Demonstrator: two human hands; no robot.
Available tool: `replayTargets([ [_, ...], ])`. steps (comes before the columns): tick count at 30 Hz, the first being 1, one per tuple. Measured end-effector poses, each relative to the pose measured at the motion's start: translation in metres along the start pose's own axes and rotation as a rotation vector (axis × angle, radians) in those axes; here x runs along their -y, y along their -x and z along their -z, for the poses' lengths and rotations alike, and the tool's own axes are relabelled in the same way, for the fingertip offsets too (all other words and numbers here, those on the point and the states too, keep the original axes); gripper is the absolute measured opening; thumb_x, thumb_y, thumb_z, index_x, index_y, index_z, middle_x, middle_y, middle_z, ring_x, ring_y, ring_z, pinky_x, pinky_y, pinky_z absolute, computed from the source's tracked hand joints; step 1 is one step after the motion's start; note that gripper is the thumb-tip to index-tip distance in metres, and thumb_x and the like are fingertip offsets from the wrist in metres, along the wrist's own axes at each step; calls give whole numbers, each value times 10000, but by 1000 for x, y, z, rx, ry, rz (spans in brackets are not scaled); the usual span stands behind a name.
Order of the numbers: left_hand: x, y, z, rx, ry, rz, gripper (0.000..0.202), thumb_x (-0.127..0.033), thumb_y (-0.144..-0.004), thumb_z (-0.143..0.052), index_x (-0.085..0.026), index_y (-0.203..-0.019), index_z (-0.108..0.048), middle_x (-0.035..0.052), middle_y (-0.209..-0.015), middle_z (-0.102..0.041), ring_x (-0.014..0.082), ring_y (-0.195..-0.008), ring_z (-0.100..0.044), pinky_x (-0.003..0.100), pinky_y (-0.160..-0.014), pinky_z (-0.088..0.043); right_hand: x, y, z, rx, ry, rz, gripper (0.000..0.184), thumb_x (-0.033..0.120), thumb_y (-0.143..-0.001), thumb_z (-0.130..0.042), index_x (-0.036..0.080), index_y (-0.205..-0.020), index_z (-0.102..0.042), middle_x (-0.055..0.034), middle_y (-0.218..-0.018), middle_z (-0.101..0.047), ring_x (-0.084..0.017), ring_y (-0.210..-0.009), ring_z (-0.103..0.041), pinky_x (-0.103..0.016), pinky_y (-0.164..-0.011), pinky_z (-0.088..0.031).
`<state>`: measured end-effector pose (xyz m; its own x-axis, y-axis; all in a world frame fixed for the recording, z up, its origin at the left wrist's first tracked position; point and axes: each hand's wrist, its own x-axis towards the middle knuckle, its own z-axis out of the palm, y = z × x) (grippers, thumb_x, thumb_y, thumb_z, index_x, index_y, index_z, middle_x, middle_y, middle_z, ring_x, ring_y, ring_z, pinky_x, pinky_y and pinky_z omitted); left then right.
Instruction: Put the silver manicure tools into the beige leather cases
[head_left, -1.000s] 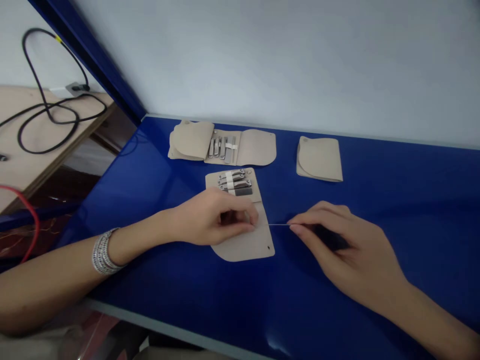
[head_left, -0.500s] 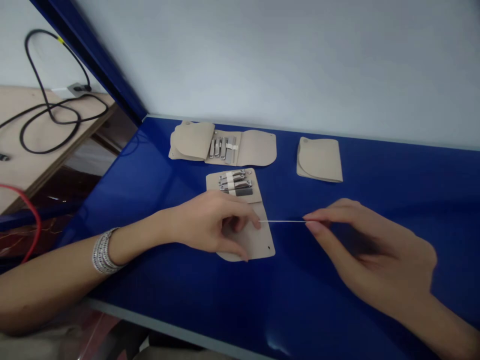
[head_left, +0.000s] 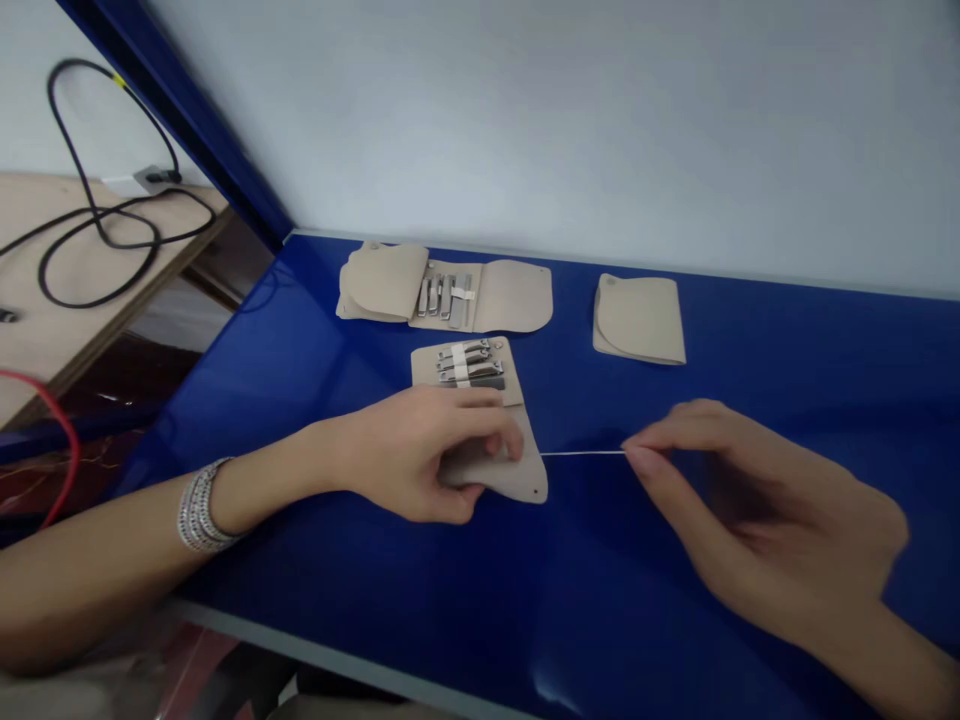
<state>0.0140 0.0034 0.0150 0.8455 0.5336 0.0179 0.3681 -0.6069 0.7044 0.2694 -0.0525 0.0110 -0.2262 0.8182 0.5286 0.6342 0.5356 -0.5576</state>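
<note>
An unfolded beige manicure case [head_left: 531, 465] lies in the middle of the blue table, with several nail clippers [head_left: 472, 356] under a pale strap on its far panel. My left hand [head_left: 420, 450] is closed on the near flap, fingers on top, and the flap's near edge bends upward by the thumb. Part of the case is hidden beneath this hand. To the right, my right hand [head_left: 765, 520] pinches a thin, straight white strand [head_left: 583, 453] between thumb and forefinger. The strand runs left to the case's right edge; whether it is attached there, I cannot tell.
Behind, at the back left, another open case [head_left: 517, 295] with clippers lies beside folded beige cases [head_left: 386, 283]. A single folded case [head_left: 640, 320] rests at the back right. A black cable [head_left: 97, 210] coils on a wooden table at left; a red cable [head_left: 71, 440] hangs below.
My left thumb has drawn in and the flap's near edge has lifted. My right hand has moved slightly right with the strand, whose left end has left my left fingertips.
</note>
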Motion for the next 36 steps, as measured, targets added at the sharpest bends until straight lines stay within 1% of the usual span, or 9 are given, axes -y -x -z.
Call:
replayTargets([
  [5,2,-1,0,-74,164,33,335,-93,-750,-577,-137,-1082,-580,-27,-735,-593,41,-499,-466,147,-482,-404,1,1,1,-26,-34,-13,135,110,-814,-671,229,-855,-625,34,-733,-620,-106,-601,-554,-273,-578,-430],
  [10,3,-1,0,-141,194,89,413,-90,-820,-533,-145,-1229,-526,-22,-757,-577,44,-503,-451,157,-479,-381,2,0,1,21,18,-45,93,154,-846,-640,239,-838,-603,42,-710,-611,-99,-580,-550,-257,-595,-460],
  [14,6,0,1,-136,168,110,436,-132,-891,-500,-168,-1325,-508,-35,-688,-515,68,-530,-431,179,-500,-366,3,2,-1,107,-27,-129,69,182,-858,-636,249,-870,-628,26,-798,-691,-123,-694,-658,-242,-657,-517],
  [18,8,1,3,-131,161,111,462,-140,-944,-446,-219,-1397,-491,-14,-759,-574,79,-584,-468,190,-552,-388,3,4,-1,200,-299,-274,100,217,-881,-626,240,-795,-579,9,-916,-744,-140,-818,-717,-223,-720,-566],
  [21,8,0,3,-123,179,81,414,-153,-970,-412,-218,-1355,-549,30,-897,-658,104,-695,-566,205,-640,-446,3,4,0,249,-460,-357,157,246,-905,-602,239,-769,-524,7,-920,-750,-134,-782,-723,-227,-718,-583],
  [25,6,-1,1,-165,197,-16,336,-232,-934,-538,-171,-1256,-612,95,-1054,-686,126,-746,-619,221,-670,-486,2,3,0,284,-367,-364,54,271,-911,-598,246,-863,-600,10,-796,-720,-125,-640,-677,-221,-594,-548],
  [28,2,-1,-2,-198,196,-92,462,-275,-852,-672,-176,-1290,-566,93,-1007,-692,128,-710,-620,229,-647,-499,1,0,1,302,-211,-274,42,263,-903,-608,256,-892,-649,30,-725,-686,-106,-580,-630,-202,-543,-490],
  [32,-5,-2,-3,-75,127,-183,436,-271,-784,-744,-180,-1189,-610,92,-1003,-696,180,-863,-636,288,-798,-518,-2,-3,4,405,-139,-192,111,240,-927,-564,265,-916,-671,49,-689,-672,-84,-558,-610,-183,-520,-443],
  [36,-6,-4,1,82,27,-216,272,-253,-770,-759,-184,-1021,-681,109,-1061,-693,217,-955,-615,341,-907,-481,-8,-3,6,539,-90,-120,193,223,-944,-523,252,-1044,-686,-6,-873,-696,-102,-664,-635,-197,-588,-472],
])
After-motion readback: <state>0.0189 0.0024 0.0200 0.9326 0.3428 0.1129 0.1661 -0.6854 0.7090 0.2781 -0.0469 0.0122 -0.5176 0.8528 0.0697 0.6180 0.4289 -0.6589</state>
